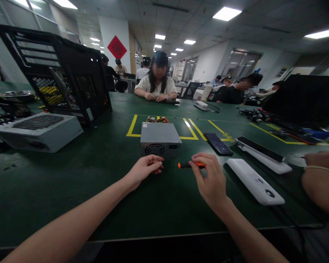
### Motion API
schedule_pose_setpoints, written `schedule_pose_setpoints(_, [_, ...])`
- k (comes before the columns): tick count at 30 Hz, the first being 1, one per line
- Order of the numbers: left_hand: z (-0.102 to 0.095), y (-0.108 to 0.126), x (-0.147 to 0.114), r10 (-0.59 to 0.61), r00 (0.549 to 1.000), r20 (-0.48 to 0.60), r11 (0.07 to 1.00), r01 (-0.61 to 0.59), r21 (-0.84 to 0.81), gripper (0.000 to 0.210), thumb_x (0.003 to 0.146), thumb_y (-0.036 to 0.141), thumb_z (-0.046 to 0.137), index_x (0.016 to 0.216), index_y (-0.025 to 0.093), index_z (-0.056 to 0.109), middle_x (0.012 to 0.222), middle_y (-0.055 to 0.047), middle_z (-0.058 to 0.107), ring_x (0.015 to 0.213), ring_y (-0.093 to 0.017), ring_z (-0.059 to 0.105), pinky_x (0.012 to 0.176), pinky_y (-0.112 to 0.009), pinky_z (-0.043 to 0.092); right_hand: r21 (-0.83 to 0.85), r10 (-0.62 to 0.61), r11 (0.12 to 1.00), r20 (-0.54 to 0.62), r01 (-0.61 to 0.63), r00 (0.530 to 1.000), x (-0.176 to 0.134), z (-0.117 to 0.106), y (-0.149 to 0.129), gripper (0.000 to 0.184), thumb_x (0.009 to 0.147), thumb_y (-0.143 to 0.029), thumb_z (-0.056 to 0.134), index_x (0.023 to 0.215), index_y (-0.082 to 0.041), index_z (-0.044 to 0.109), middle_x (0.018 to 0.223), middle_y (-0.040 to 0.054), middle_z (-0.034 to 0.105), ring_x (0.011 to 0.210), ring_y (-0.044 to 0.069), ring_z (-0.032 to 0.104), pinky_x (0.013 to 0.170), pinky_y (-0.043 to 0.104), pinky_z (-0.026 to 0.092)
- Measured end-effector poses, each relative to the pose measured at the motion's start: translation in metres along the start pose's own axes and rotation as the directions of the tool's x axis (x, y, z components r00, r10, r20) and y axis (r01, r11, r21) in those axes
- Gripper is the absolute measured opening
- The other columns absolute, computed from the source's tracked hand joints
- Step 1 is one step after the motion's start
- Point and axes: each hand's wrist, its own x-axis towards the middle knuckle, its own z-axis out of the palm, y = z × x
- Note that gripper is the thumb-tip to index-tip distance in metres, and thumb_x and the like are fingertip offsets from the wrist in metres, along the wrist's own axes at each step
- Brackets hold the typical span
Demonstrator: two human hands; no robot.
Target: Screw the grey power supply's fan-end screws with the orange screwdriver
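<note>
My right hand is closed round an orange and black screwdriver, its thin shaft pointing left. Facing it, my left hand has its thumb and fingers pressed together; whatever may be between the fingertips is too small to make out. Just beyond both hands a grey computer power supply stands on the green table. Its fan grille and socket face me, and a bundle of coloured cables shows behind it.
At left stand a black computer case and another power supply. To the right lie a phone, a white power bank and another white device. A neighbour's hand is at the right edge; a person sits opposite.
</note>
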Motion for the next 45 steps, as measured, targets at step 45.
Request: schedule_pose_setpoints(45, [-0.013,0.015,0.030,0.647,0.708,0.282,-0.158,-0.237,0.958,0.047,0.086,0.022,0.050,0.132,0.024,0.040,0.133,-0.009,0.046,0.122,-0.025,0.040,0.096,-0.040,0.028,0.456,-0.108,0.889,0.122,0.041,0.987,-0.018,-0.001,0.020,0.017,0.079,-0.022,0.044,0.092,-0.021,0.054,0.092,0.0070,0.067,0.085,0.021,0.066,0.069,0.035,0.053])
